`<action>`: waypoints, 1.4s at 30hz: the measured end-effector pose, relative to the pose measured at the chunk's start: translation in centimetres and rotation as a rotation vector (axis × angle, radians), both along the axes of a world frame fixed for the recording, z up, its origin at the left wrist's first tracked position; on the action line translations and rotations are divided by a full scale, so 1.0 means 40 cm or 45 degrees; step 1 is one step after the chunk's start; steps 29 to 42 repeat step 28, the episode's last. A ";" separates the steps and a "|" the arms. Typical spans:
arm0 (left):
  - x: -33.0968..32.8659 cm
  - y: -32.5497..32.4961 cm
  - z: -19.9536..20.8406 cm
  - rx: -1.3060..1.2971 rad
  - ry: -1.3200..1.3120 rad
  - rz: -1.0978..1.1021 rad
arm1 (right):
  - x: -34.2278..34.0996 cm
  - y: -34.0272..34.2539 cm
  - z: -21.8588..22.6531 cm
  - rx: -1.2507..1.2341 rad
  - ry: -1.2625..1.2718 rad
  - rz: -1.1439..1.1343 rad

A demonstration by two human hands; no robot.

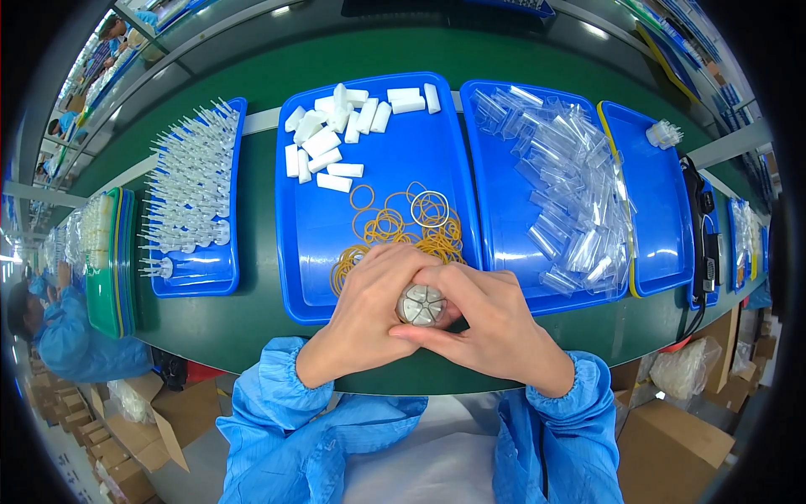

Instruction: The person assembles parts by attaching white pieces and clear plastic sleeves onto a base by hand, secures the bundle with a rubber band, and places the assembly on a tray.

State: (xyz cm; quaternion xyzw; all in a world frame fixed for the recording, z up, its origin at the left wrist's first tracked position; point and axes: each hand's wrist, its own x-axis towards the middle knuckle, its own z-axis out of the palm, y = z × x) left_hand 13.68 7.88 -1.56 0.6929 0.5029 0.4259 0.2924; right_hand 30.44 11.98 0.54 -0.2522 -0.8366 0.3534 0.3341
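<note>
Both hands close around a round, greyish-white piece [421, 306] just over the front edge of a blue tray. Its end faces up and is split into several petal-like wedges; I cannot make out its kind. The fingers of my left hand [374, 290] curl over its far left side. My right hand [483, 315] wraps the right side, thumb across the near side. Right beyond the knuckles lie tan rubber bands [388, 225] and a pale ring [431, 209]. Short white cylinders [322, 142] are scattered in the far part of this blue tray [315, 244].
To the right, a blue tray [504, 244] holds clear plastic sleeves [579, 193]. A yellow-edged blue tray [659, 218] beyond carries a small translucent cluster [664, 134]. At left, another tray bears rows of white spiked parts [193, 181]. Cardboard boxes [672, 441] stand below; a co-worker's blue sleeve [88, 332] shows left.
</note>
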 end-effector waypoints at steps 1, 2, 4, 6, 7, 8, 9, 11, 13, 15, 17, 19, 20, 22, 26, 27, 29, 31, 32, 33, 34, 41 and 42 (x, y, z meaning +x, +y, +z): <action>0.001 0.001 -0.001 0.073 -0.033 -0.017 | 0.000 0.002 0.004 -0.001 0.002 0.004; 0.001 0.001 -0.003 0.146 -0.066 -0.034 | 0.002 0.005 0.010 0.015 0.020 -0.011; -0.001 0.000 -0.012 0.125 -0.041 -0.040 | 0.008 0.007 0.015 0.031 0.036 -0.024; -0.006 0.000 -0.010 0.105 -0.019 -0.048 | 0.015 0.008 0.018 -0.084 0.002 -0.093; -0.012 0.003 -0.004 0.096 0.032 -0.062 | 0.020 0.010 0.019 -0.083 0.000 -0.092; -0.019 0.005 0.001 0.087 0.083 -0.075 | 0.025 0.012 0.021 -0.151 0.017 -0.162; -0.025 0.005 0.005 0.088 0.082 -0.073 | 0.028 0.014 0.023 -0.219 0.033 -0.233; -0.030 0.006 0.010 -0.005 0.191 -0.123 | 0.032 0.024 0.025 -0.285 0.010 -0.232; -0.017 0.010 0.018 0.003 0.109 -0.102 | 0.037 0.028 0.029 -0.343 -0.016 -0.243; -0.005 0.010 0.023 0.018 0.020 -0.100 | 0.045 0.029 0.033 -0.428 0.008 -0.252; -0.002 0.008 0.027 -0.001 0.006 -0.078 | 0.049 0.026 0.043 -0.369 0.020 -0.275; -0.010 0.002 0.021 0.027 -0.061 -0.053 | 0.054 0.033 0.071 -0.316 0.031 -0.292; -0.013 -0.002 0.019 0.029 -0.116 0.009 | 0.073 0.044 0.082 -0.293 0.016 -0.338; -0.017 -0.006 0.018 0.010 -0.127 0.013 | 0.115 0.083 0.098 -0.029 -0.041 -0.540; -0.009 0.001 0.016 -0.032 0.006 0.103 | 0.287 0.258 0.119 0.307 -0.304 -0.905; -0.005 0.001 0.015 -0.042 0.032 0.074 | 0.347 0.314 0.123 0.311 -0.358 -1.001; -0.001 0.003 0.010 -0.051 0.061 0.047 | 0.422 0.379 0.115 0.369 -0.514 -1.122; -0.001 0.003 0.010 -0.051 0.061 0.047 | 0.422 0.379 0.115 0.369 -0.514 -1.122; -0.001 0.003 0.010 -0.051 0.061 0.047 | 0.422 0.379 0.115 0.369 -0.514 -1.122; -0.001 0.003 0.010 -0.051 0.061 0.047 | 0.422 0.379 0.115 0.369 -0.514 -1.122; -0.001 0.003 0.010 -0.051 0.061 0.047 | 0.422 0.379 0.115 0.369 -0.514 -1.122; -0.001 0.003 0.010 -0.051 0.061 0.047 | 0.422 0.379 0.115 0.369 -0.514 -1.122; -0.001 0.003 0.010 -0.051 0.061 0.047 | 0.422 0.379 0.115 0.369 -0.514 -1.122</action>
